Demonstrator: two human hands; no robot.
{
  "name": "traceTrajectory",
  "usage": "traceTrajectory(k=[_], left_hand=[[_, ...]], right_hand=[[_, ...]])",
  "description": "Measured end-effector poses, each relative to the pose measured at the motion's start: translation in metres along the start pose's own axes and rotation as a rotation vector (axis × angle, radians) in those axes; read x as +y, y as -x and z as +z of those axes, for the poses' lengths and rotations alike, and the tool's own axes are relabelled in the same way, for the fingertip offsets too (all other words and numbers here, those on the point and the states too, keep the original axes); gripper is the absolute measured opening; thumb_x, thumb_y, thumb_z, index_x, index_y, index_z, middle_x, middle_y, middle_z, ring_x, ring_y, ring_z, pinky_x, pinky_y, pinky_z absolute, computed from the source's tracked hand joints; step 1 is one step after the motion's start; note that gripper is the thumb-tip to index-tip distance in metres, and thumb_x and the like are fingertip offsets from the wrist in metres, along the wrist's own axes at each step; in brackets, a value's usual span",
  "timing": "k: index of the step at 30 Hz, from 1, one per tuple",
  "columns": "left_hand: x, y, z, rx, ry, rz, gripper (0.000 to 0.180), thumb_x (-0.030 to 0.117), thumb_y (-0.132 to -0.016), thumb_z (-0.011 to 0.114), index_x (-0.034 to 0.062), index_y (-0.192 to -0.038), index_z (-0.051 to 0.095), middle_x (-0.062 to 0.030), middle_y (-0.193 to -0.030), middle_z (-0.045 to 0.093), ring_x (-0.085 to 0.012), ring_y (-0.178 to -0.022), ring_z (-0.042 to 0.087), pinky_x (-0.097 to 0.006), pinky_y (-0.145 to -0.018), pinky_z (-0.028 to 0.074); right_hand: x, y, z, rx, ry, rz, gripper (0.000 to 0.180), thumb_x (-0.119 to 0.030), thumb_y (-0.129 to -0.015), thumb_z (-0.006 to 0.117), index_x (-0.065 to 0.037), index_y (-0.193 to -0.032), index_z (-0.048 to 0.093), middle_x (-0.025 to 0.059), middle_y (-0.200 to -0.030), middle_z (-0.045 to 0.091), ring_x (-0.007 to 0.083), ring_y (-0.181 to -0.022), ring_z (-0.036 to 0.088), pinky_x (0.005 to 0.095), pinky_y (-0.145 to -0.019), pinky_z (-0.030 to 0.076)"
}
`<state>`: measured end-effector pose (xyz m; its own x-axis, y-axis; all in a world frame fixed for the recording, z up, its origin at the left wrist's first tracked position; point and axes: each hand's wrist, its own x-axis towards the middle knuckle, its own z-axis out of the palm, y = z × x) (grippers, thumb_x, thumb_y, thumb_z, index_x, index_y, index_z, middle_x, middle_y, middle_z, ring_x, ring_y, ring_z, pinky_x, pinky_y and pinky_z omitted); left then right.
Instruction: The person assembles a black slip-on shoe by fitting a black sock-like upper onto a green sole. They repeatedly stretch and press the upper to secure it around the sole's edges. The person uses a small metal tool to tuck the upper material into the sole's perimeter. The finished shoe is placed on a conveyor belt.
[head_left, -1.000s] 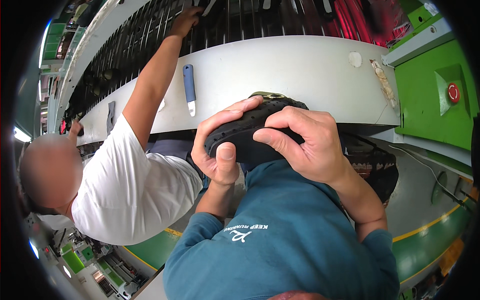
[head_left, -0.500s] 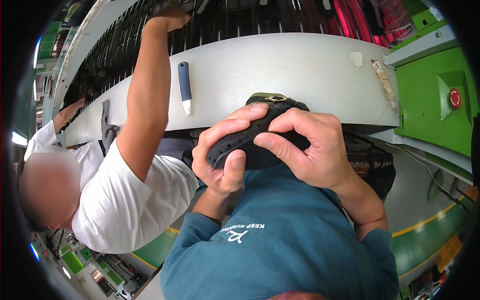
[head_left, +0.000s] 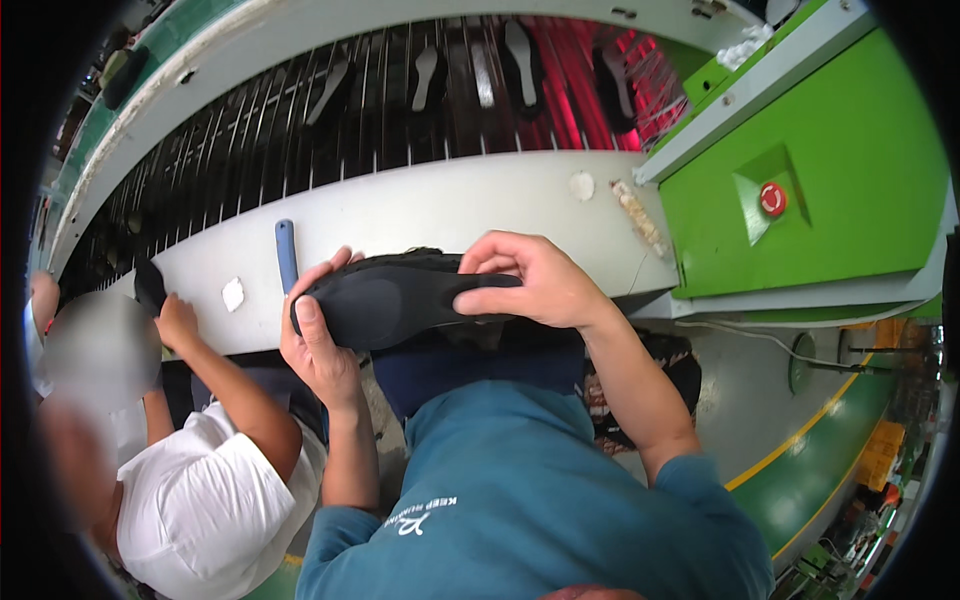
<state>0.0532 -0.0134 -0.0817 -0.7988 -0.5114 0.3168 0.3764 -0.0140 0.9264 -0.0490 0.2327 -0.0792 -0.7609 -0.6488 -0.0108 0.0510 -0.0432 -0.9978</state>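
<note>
Shoe [head_left: 385,303], black, one: held between both hands at the near edge of the desk [head_left: 430,215], smooth sole toward the viewer. Left hand [head_left: 322,335]: curled round the left end, thumb on the sole. Right hand [head_left: 535,283]: pinching the right end between thumb and fingers.

Shirt [head_left: 570,490], teal, one: small white emblem and line of lettering [head_left: 425,515], upside down to the viewer. Button [head_left: 772,198], red, one: pale curved marks; set in green panel [head_left: 830,150]. Tool [head_left: 286,248], blue-handled, one: on desk, just beyond left hand.
</note>
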Motion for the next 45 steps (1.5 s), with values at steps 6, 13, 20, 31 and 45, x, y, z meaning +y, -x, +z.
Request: traceTrajectory(k=[6, 13, 20, 31, 45], left_hand=[[-0.063, 0.079, -0.009, -0.022, -0.331, -0.181, 0.041, 0.019, -0.116, 0.062, -0.0104, -0.144, 0.064, -0.0246, -0.143, 0.072, -0.0270, -0.135, 0.067, -0.040, -0.118, 0.050], [-0.074, -0.007, 0.060, -0.011, 0.067, -0.233, 0.074, 0.019, -0.109, 0.074, 0.0033, -0.169, 0.032, -0.0208, -0.147, 0.062, -0.0293, -0.144, 0.059, -0.041, -0.119, 0.049], [-0.034, -0.047, 0.098, -0.136, -0.004, 0.070, 0.070, 0.011, -0.094, 0.088, 0.0075, -0.155, 0.053, -0.0054, -0.120, 0.060, -0.0129, -0.107, 0.062, -0.030, -0.094, 0.055], [-0.010, -0.059, 0.095, -0.250, -0.313, 0.402, 0.074, 0.011, -0.075, 0.094, 0.0075, -0.142, 0.063, -0.0091, -0.121, 0.058, -0.0230, -0.108, 0.061, -0.037, -0.093, 0.052], [-0.013, -0.071, 0.091, -0.273, -0.315, 0.357, 0.068, 0.015, -0.083, 0.094, 0.0083, -0.142, 0.062, -0.0069, -0.120, 0.059, -0.0187, -0.106, 0.062, -0.034, -0.095, 0.051]], right_hand=[[0.009, 0.013, -0.027, 0.278, -0.493, 0.106, 0.053, -0.012, -0.095, 0.091, -0.005, -0.140, 0.063, 0.0025, -0.101, 0.071, 0.0098, -0.081, 0.070, 0.0227, -0.071, 0.057], [-0.050, -0.012, 0.002, 0.411, 0.094, -0.197, 0.049, -0.016, -0.089, 0.097, -0.008, -0.126, 0.067, -0.0062, -0.094, 0.065, 0.0003, -0.080, 0.056, 0.0196, -0.069, 0.044], [-0.049, 0.010, 0.013, 0.582, 0.596, -0.550, 0.038, -0.019, -0.080, 0.096, -0.007, -0.107, 0.072, -0.0004, -0.094, 0.069, 0.0064, -0.070, 0.056, 0.0255, -0.060, 0.041], [-0.032, 0.009, 0.011, 0.582, 0.588, -0.729, 0.023, -0.012, -0.081, 0.087, -0.007, -0.092, 0.067, 0.0026, -0.080, 0.070, 0.0194, -0.070, 0.062, 0.0346, -0.058, 0.048], [-0.032, -0.003, 0.012, 0.570, 0.553, -0.763, 0.028, -0.014, -0.083, 0.091, -0.006, -0.099, 0.070, 0.0046, -0.086, 0.073, 0.0184, -0.072, 0.063, 0.0337, -0.058, 0.051]])
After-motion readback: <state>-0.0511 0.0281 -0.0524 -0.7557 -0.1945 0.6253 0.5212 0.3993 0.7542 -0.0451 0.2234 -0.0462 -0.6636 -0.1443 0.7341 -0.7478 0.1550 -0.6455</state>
